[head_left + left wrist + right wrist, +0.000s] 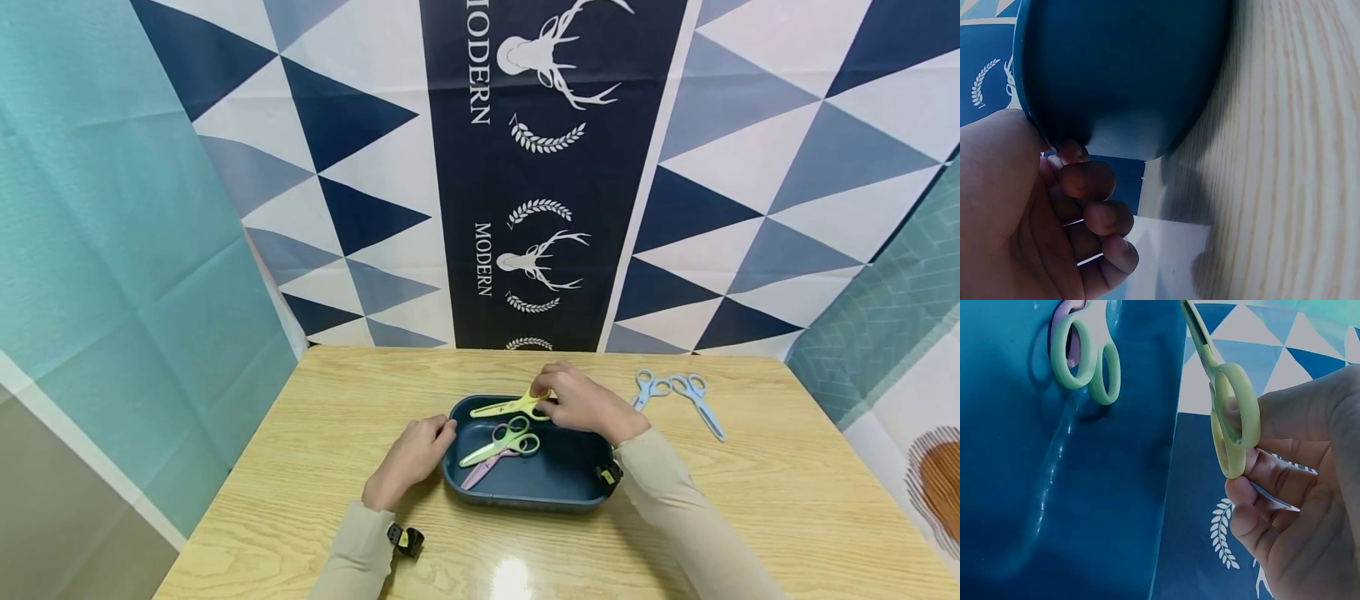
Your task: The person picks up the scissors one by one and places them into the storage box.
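Note:
A dark blue tray (570,467) stands on the wooden table. My left hand (417,454) pinches its left rim between thumb and fingers, as the left wrist view (1054,200) also shows. By its handle loops, my right hand (577,400) holds a pair of yellow scissors (498,408) over the tray's far edge, blades pointing left. Inside the tray, green scissors (480,454) lie across purple scissors (483,475), partly covering them. In the right wrist view, the thumb of my right hand (1297,462) is at one yellow loop.
Two pairs of light blue scissors (701,408) lie on the table (780,467) right of the tray, one partly hidden behind my right hand. A patterned cloth (375,208) hangs behind the table's far edge.

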The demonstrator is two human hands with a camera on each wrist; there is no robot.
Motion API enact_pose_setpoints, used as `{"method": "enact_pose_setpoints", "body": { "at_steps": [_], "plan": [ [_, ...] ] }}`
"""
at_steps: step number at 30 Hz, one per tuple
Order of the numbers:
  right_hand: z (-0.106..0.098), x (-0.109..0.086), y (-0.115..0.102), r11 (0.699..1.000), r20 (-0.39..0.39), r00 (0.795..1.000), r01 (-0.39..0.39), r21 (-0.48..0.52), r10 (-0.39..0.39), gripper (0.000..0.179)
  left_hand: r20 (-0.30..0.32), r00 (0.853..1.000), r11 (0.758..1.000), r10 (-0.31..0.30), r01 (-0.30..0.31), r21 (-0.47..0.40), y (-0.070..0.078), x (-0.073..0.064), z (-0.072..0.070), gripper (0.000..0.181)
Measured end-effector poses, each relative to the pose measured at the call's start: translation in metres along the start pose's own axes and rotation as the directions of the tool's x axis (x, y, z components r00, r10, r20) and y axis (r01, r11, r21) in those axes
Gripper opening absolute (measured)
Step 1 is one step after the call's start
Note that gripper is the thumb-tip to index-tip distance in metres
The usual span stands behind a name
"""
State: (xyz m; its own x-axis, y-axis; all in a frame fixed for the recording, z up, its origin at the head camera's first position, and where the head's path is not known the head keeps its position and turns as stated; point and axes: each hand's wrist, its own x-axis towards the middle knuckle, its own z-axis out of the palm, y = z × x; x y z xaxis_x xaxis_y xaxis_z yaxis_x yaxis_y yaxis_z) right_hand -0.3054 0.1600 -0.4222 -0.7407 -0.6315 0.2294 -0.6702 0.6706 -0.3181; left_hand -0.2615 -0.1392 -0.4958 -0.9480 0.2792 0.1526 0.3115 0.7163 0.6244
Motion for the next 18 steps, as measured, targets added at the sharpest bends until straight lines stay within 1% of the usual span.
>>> {"method": "enact_pose_setpoints", "body": {
  "at_steps": [7,18],
  "plan": [
    [-0.0009,0.0007,-0.0020,1.000,0.011,1.000,-0.019,0.009,0.019,0.012,-0.003,1.000,1.000,0.003,-0.003,-0.003,0.0005,0.0005,0.0000,0.037],
    [0.0027,0.0053,-0.0035,1.000,0.045,0.999,-0.010,0.015,0.009,0.010,0.008,1.000,1.000,-0.007,0.007,-0.003,-0.0005,0.0009,0.0004,0.037]
  ]
}}
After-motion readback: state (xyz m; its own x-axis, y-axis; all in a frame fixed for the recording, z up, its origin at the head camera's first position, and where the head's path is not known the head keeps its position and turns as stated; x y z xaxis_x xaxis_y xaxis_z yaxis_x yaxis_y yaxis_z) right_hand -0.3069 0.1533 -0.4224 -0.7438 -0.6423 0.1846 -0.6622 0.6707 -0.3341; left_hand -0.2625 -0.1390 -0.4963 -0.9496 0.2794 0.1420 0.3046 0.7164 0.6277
